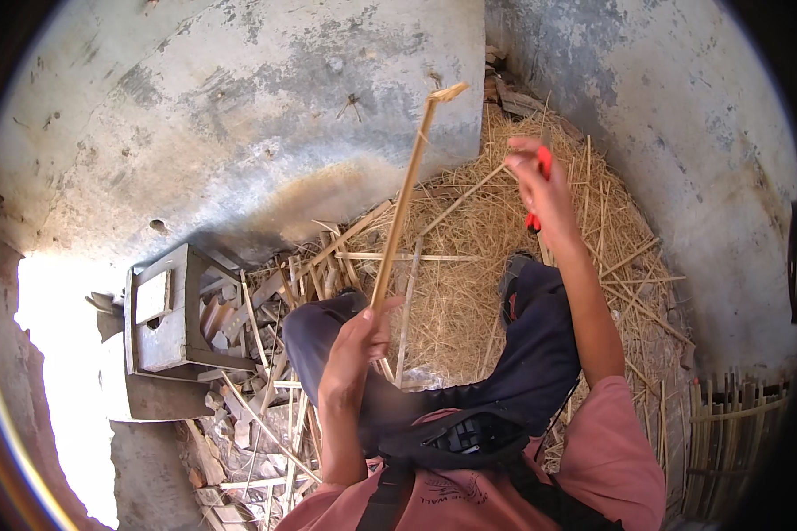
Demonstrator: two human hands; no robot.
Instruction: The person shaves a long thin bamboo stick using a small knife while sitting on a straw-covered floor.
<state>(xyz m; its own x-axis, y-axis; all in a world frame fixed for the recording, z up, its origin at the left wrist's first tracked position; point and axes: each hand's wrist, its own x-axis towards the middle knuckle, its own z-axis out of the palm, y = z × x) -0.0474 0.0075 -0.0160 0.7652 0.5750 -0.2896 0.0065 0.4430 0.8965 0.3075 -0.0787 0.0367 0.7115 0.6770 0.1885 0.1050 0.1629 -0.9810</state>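
Note:
My left hand (356, 343), in front of my left knee, is closed round the lower end of a long split-bamboo strip (401, 203). The strip slants up and away, and its far tip is cracked and folded over to the right. Farther right and higher, my right hand (543, 195) grips a tool with a red and black handle (545, 162). A thin dark part seems to rise above that handle; the fingers cover much of the tool, so its kind is unclear. My right hand is well apart from the bamboo strip.
Straw-like shavings (456, 296) and loose strips cover the floor between and beyond my legs. A battered wooden box (164, 314) stands at left among rubble and wood scraps (243, 354). Worn plaster walls (239, 106) close in ahead and right. A slatted bamboo piece (735, 434) stands lower right.

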